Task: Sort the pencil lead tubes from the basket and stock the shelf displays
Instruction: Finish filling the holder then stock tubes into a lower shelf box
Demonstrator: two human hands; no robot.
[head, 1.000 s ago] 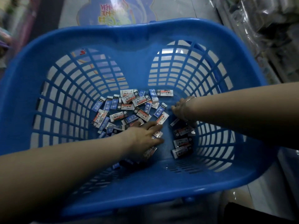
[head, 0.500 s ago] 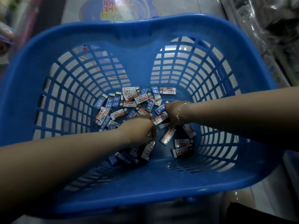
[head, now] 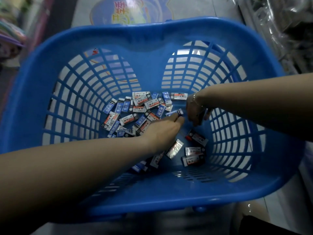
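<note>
A blue basket [head: 94, 48] holds a scatter of small lead packs [head: 140, 107] just beyond both sets of fingers. The left hand [head: 162, 133] reaches with fingers extended, tips touching a blue pack [head: 174, 113]. The right hand [head: 194, 111] curls round something dark; what it is I cannot tell.

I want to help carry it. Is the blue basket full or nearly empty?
Nearly empty. The blue basket holds only small packs scattered across its bottom, and its walls stand bare high above them.
</note>
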